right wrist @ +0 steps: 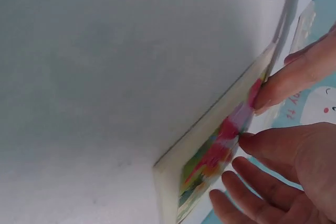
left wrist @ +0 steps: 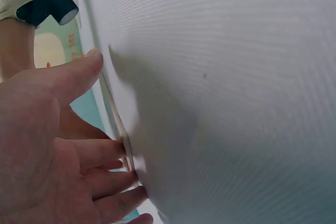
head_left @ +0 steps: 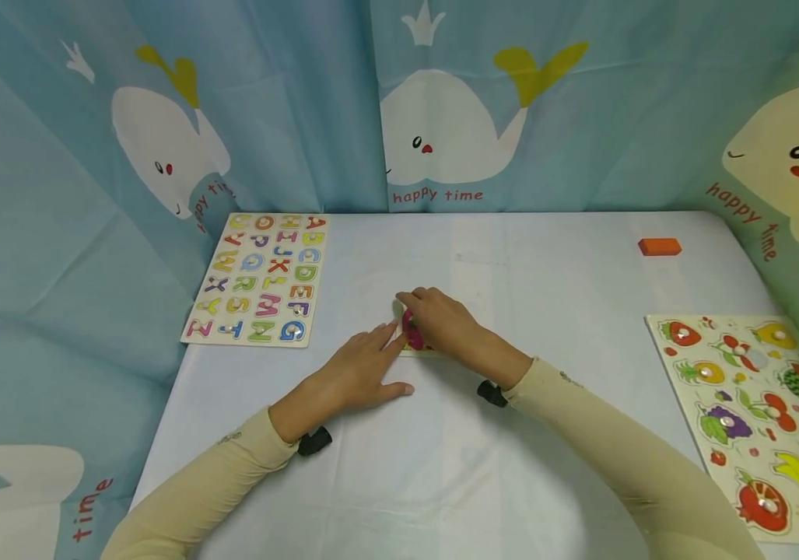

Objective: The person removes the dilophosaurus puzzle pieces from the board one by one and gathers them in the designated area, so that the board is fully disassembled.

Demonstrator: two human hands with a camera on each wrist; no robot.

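A small puzzle board (right wrist: 170,182) with a pink, green and orange picture lies flat on the table between both hands. My left hand (head_left: 364,365) has its fingers straight, fingertips at the board's left side, thumb spread wide over the tabletop. From the right, my right hand (head_left: 444,323) reaches over the board and covers much of it. In the right wrist view, the right thumb (right wrist: 252,142) touches the pink picture, with the other fingertips close along the board's far side. I cannot tell whether they pinch a piece of it.
An alphabet puzzle board (head_left: 252,280) lies at the table's back left. On the right is a fruit puzzle board (head_left: 707,424), its pieces knobbed. An orange block (head_left: 660,247) sits at the back right. A blue whale-print curtain (head_left: 329,101) borders the table (head_left: 399,482).
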